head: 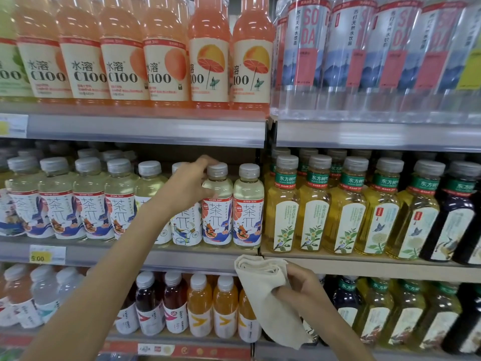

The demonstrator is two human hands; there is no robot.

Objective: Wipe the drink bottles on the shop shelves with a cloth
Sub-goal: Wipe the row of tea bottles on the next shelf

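Observation:
My left hand (pixel 188 182) reaches up to the middle shelf and its fingers curl around the neck of a pale tea bottle (pixel 217 204) with a grey cap and a white label with an orange slice. A like bottle (pixel 248 205) stands just to its right. My right hand (pixel 299 285) is lower, in front of the shelf edge, and grips a folded beige cloth (pixel 265 290) whose loose end hangs down.
The top shelf carries pink C100 bottles (pixel 166 53) and clear soda bottles (pixel 346 53). Yellow tea bottles (pixel 312 204) fill the middle shelf's right side. Orange and dark drinks (pixel 200 303) stand on the lower shelf. A yellow price tag (pixel 46 255) sits on the shelf rail.

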